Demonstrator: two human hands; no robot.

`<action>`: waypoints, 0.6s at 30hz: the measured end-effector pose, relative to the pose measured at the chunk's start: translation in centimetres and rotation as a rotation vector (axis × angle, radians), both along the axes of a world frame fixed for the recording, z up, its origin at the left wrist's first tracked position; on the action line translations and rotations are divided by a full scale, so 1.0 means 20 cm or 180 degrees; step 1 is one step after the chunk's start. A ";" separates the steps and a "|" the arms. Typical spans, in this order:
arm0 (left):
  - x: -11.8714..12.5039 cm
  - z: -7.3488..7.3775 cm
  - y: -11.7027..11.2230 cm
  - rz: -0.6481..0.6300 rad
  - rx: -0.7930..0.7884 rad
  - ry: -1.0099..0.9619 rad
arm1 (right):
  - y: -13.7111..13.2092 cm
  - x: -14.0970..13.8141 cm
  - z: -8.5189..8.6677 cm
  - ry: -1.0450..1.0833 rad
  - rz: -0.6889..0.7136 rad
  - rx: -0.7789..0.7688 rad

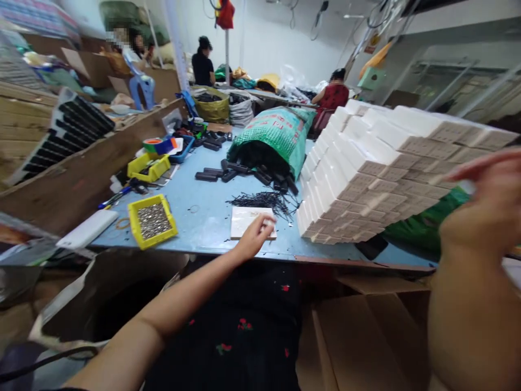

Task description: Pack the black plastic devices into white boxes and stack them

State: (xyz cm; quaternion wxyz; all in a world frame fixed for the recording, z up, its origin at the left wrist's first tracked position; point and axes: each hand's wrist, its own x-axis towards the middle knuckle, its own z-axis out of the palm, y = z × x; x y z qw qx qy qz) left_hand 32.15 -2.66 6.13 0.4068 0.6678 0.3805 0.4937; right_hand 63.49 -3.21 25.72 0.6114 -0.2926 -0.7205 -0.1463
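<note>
My left hand (258, 233) is over the right part of a small pale board (242, 221) at the table's near edge. Its fingers are curled together, and whatever they may pinch is too small to make out. Just behind the board lies a loose heap of thin black strips (260, 200). At the far right my right hand (484, 195), blurred, is raised beside a tall stack of white boxes (366, 174). Its fingers stretch towards the box ends; whether they touch them I cannot tell.
A green woven sack (277, 133) spills black oblong pieces (238, 168) onto the blue table (203, 217). To the left stand a yellow tray of small metal parts (174, 224) and another yellow tray (151, 172). An open cardboard box (358, 342) sits below. Several people are farther back.
</note>
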 end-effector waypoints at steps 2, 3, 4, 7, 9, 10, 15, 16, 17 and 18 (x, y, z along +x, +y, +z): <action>-0.25 -0.29 -0.22 0.0396 -0.0431 0.0340 | -0.14 -0.30 -0.25 -0.1362 -0.0317 -0.0318; -0.39 -0.39 -0.31 0.0680 -0.0498 0.0374 | -0.19 -0.42 -0.39 -0.2214 -0.0198 -0.0526; -0.52 -0.46 -0.37 0.0997 -0.0520 0.0379 | -0.22 -0.51 -0.54 -0.2945 -0.0012 -0.0936; -0.91 -0.51 -0.46 0.2194 -0.0313 0.0254 | -0.22 -0.62 -0.95 -0.3547 0.0502 -0.2134; -1.13 -0.48 -0.46 0.2864 -0.0142 0.0154 | -0.15 -0.62 -1.19 -0.2881 0.0559 -0.2707; -1.22 -0.47 -0.46 0.3083 -0.0101 0.0108 | -0.11 -0.62 -1.30 -0.2338 0.0506 -0.2954; -1.32 -0.47 -0.56 0.3242 -0.0166 -0.0010 | 0.04 -0.65 -1.61 -0.0153 -0.0283 -0.3547; -1.30 -0.49 -0.60 0.3211 -0.0202 -0.0018 | 0.05 -0.66 -1.63 -0.0023 -0.0445 -0.3509; -1.26 -0.51 -0.63 0.3188 -0.0254 -0.0032 | 0.05 -0.67 -1.65 0.0051 -0.0571 -0.3460; -1.23 -0.54 -0.67 0.3168 -0.0327 -0.0048 | 0.05 -0.68 -1.67 0.0134 -0.0669 -0.3428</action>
